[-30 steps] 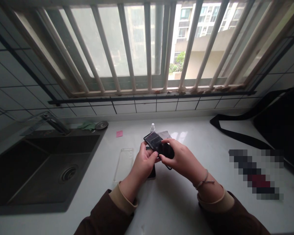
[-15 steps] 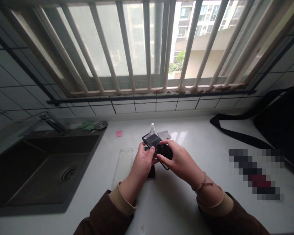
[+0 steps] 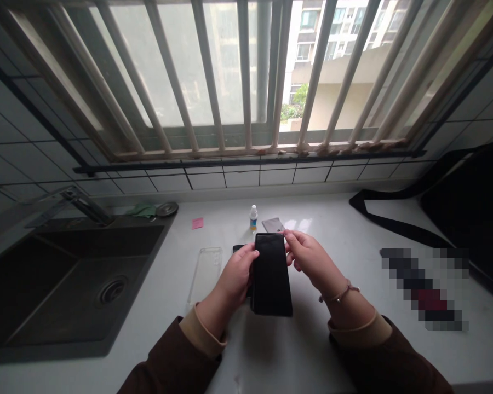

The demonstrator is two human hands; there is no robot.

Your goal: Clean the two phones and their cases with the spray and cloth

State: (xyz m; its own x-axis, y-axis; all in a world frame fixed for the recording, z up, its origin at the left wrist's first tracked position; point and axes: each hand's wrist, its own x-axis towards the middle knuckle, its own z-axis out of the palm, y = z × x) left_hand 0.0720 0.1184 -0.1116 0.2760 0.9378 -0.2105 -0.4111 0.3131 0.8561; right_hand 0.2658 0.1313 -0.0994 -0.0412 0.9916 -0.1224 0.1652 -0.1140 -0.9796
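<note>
A black phone (image 3: 271,279), its dark face towards me, is held up over the counter. My left hand (image 3: 239,273) grips its left edge, thumb on the front. At its upper right corner, my right hand (image 3: 306,254) has thumb and fingers closed on the edge. A second dark flat object (image 3: 240,248) lies on the counter, mostly hidden behind my left hand and the phone. To the left lies a clear phone case (image 3: 205,271). Just beyond the phone stand a small white-capped bottle (image 3: 253,219) and a flat grey packet or cloth (image 3: 273,224).
A dark sink (image 3: 78,306) with a faucet (image 3: 86,205) is on the left; a green cloth (image 3: 143,210) and a metal strainer (image 3: 167,209) sit at its back edge. A pink note (image 3: 198,222) lies nearby. A black bag (image 3: 472,202) with its strap and a blurred patch are at the right.
The phone has turned from tilted to nearly upright, its dark face now towards me. My right hand has shifted from its lower part to its upper right corner. The bottle is more exposed.
</note>
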